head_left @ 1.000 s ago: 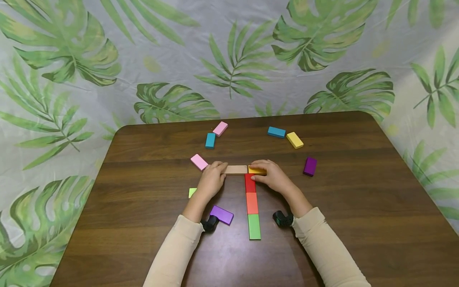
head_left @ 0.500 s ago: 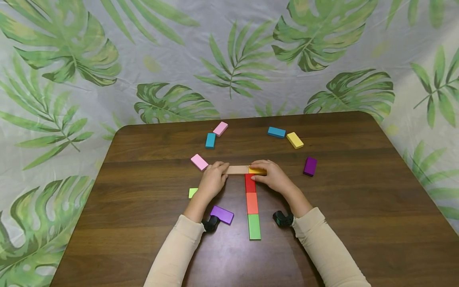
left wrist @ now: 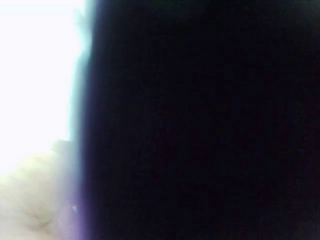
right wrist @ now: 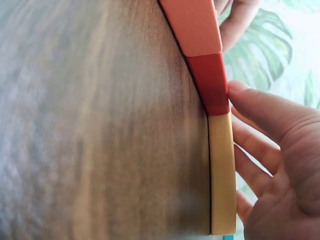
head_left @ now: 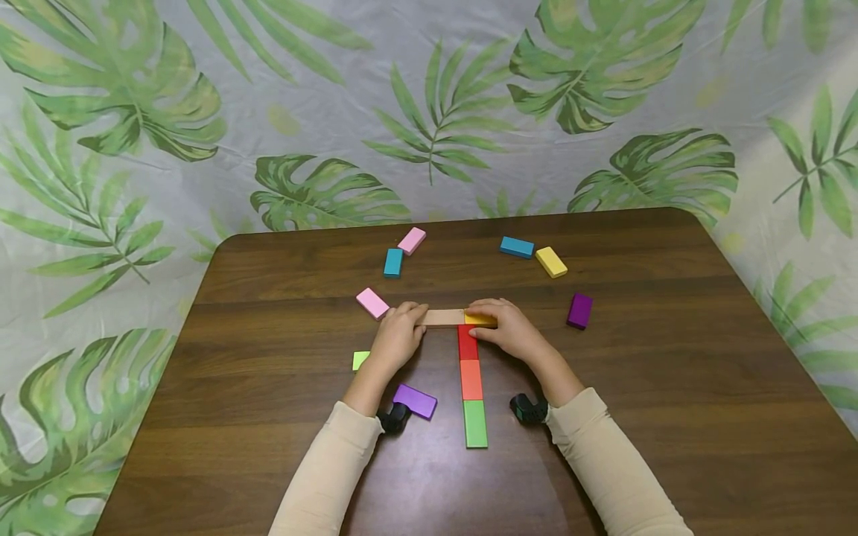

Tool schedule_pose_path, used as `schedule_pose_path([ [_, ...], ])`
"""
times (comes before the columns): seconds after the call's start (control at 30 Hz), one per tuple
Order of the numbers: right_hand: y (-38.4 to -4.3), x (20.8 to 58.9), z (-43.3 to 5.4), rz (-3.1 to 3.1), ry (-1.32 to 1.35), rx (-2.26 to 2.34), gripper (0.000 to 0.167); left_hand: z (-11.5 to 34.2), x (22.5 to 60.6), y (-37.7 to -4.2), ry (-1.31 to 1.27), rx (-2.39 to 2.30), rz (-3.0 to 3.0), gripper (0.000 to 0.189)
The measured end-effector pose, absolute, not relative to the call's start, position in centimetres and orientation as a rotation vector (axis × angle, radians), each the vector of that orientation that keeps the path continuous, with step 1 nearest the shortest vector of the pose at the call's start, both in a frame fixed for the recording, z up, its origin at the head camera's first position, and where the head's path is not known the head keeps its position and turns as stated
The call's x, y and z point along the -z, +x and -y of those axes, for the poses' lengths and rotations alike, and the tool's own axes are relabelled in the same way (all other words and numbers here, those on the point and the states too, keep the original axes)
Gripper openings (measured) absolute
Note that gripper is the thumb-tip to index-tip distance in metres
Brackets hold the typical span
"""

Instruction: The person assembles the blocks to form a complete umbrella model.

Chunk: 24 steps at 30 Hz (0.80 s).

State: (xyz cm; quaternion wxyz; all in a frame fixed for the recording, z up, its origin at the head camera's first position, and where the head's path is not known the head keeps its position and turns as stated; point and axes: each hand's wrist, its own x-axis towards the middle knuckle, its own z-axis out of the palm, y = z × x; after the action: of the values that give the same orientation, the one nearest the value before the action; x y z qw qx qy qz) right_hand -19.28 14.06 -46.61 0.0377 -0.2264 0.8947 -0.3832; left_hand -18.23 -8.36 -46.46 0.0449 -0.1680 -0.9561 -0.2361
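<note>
Two hands are laid on one row of blocks mid-table (head_left: 670, 357). At left, the tan block (head_left: 444, 318) is gripped at its left end by the curled fingers of the left hand (head_left: 397, 333). Beside it, the yellow block (head_left: 481, 319) is pinched between thumb and fingers of the right hand (head_left: 511, 332). Below their joint, the red block (head_left: 467, 342), orange block (head_left: 471, 379) and green block (head_left: 475, 423) are lined end to end toward the person.

Bare table (head_left: 670, 357) right of right hand (head_left: 512, 333); purple block (head_left: 579, 310) nearby; blocks scattered behind.
</note>
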Motion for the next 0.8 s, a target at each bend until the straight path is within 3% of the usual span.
schedule_pose_path([
  [0.8,-19.0,46.3,-13.5,-2.715,-0.748,1.137,0.033,11.0,43.8,-16.5,-0.452,0.791,2.926,0.043],
])
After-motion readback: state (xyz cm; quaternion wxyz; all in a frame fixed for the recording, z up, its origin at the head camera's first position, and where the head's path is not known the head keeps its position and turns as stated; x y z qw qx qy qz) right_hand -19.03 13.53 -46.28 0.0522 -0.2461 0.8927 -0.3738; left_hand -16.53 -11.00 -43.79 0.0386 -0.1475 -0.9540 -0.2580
